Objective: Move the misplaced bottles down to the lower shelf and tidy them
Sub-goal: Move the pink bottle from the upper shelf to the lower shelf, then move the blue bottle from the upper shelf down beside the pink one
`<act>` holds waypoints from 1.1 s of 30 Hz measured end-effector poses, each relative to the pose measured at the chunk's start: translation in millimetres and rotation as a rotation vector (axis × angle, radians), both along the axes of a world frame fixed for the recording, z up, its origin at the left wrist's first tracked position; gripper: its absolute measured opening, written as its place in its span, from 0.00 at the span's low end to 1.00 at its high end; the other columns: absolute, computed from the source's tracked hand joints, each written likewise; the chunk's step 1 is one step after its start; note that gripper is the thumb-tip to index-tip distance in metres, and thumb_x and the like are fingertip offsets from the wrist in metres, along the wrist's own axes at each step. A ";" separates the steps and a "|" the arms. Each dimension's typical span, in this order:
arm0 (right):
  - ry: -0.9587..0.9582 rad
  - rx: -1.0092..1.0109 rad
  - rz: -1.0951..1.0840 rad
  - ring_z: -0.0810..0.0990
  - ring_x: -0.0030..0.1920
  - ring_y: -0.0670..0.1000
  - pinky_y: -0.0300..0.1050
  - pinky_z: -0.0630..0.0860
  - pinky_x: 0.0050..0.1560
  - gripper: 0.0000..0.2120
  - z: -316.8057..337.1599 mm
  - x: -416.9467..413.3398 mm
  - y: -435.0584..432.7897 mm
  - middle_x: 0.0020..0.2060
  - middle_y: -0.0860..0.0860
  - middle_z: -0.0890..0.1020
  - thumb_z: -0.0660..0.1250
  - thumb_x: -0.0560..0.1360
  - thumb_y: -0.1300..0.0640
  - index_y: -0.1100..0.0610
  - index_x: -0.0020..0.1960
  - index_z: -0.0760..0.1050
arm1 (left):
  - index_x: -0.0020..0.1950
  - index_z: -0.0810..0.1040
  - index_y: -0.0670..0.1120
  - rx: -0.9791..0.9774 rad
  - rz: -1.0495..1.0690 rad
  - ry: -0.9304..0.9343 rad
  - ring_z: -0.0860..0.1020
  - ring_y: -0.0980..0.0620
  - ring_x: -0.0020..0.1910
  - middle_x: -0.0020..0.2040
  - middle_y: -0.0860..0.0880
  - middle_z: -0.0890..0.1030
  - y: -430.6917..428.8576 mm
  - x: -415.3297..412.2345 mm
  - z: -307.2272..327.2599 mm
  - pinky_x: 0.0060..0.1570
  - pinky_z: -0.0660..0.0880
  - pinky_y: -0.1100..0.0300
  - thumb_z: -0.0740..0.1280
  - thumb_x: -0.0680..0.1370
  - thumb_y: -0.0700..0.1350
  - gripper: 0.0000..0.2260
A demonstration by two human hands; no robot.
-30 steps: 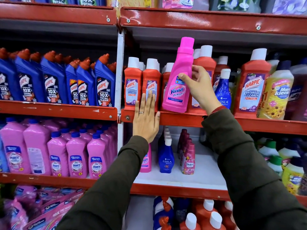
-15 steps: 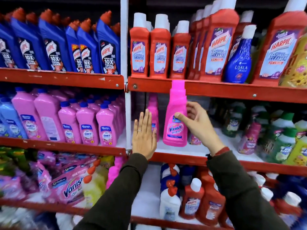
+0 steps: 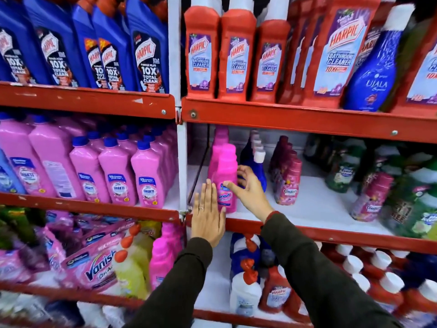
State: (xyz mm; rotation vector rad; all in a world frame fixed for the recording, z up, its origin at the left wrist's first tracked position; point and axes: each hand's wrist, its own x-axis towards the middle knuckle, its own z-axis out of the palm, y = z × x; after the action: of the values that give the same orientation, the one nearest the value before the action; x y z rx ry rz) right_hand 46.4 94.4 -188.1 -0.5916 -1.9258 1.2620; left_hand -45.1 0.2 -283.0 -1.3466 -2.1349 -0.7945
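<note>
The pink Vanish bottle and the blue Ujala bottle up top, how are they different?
The Vanish bottle is pink with a pink cap; the Ujala bottle is blue with a white cap. Vanish stands upright on the lower shelf; Ujala leans among red Harpic bottles above. Both are plastic and labelled.

On the lower shelf [image 3: 314, 207], bare white board lies open between the pink Vanish bottle [image 3: 225, 178] and the Comfort bottles [image 3: 287, 183]. A blue Ujala bottle [image 3: 256, 166] crowds just behind; the red beam [image 3: 307, 119] caps the opening overhead.
</note>
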 end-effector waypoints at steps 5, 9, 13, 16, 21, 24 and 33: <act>-0.023 0.005 0.037 0.80 0.60 0.52 0.36 0.78 0.56 0.24 -5.9 -17.0 7.3 0.59 0.53 0.80 0.73 0.75 0.62 0.61 0.67 0.68 | 0.79 0.55 0.34 -0.004 -0.005 0.013 0.63 0.37 0.78 0.79 0.37 0.57 3.6 -4.7 -4.9 0.79 0.59 0.43 0.54 0.80 0.48 0.30; -0.033 0.012 0.035 0.81 0.57 0.49 0.31 0.79 0.50 0.24 -7.4 -19.0 11.7 0.59 0.52 0.79 0.72 0.75 0.61 0.60 0.68 0.67 | 0.79 0.53 0.34 -0.014 -0.011 -0.009 0.64 0.38 0.78 0.79 0.37 0.57 3.4 -7.0 -4.9 0.73 0.69 0.41 0.52 0.81 0.48 0.30; -0.051 0.048 0.009 0.81 0.57 0.50 0.38 0.79 0.56 0.25 -10.4 -17.3 13.2 0.54 0.45 0.79 0.74 0.74 0.57 0.57 0.68 0.68 | 0.79 0.46 0.35 0.008 0.002 0.036 0.63 0.39 0.79 0.79 0.37 0.56 3.3 -7.8 -6.8 0.74 0.67 0.43 0.51 0.81 0.49 0.31; -0.038 0.094 -0.040 0.79 0.57 0.46 0.33 0.76 0.56 0.27 -11.1 -12.6 9.9 0.55 0.43 0.79 0.75 0.73 0.54 0.56 0.68 0.70 | 0.80 0.42 0.35 0.002 0.014 0.066 0.64 0.39 0.78 0.79 0.37 0.56 2.4 -6.2 -5.5 0.75 0.65 0.43 0.51 0.81 0.49 0.33; 0.117 0.172 -0.161 0.81 0.55 0.44 0.35 0.78 0.50 0.18 -1.1 10.5 1.3 0.55 0.41 0.81 0.73 0.75 0.53 0.51 0.63 0.76 | 0.81 0.40 0.38 0.066 -0.001 0.079 0.54 0.41 0.82 0.80 0.37 0.54 2.1 3.7 7.5 0.79 0.45 0.47 0.51 0.81 0.48 0.33; 0.251 0.253 -0.243 0.83 0.53 0.44 0.35 0.79 0.49 0.12 18.5 35.4 -2.7 0.53 0.42 0.83 0.72 0.76 0.54 0.52 0.58 0.78 | 0.81 0.41 0.41 0.151 -0.115 0.060 0.36 0.51 0.83 0.82 0.40 0.48 10.5 17.8 42.6 0.81 0.35 0.54 0.52 0.82 0.49 0.32; 0.674 0.538 -0.605 0.84 0.48 0.52 0.50 0.80 0.50 0.06 130.0 127.5 13.9 0.46 0.53 0.85 0.70 0.78 0.55 0.56 0.51 0.80 | 0.83 0.50 0.41 0.386 -0.210 0.227 0.45 0.48 0.84 0.84 0.43 0.53 47.7 78.1 197.0 0.82 0.40 0.51 0.54 0.84 0.51 0.30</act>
State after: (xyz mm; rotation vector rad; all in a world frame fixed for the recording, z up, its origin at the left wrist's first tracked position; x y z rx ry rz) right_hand 173.9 108.3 -58.1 -0.3529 -1.2812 0.4337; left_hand 33.0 47.9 -85.9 -1.3864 -1.5858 -1.0211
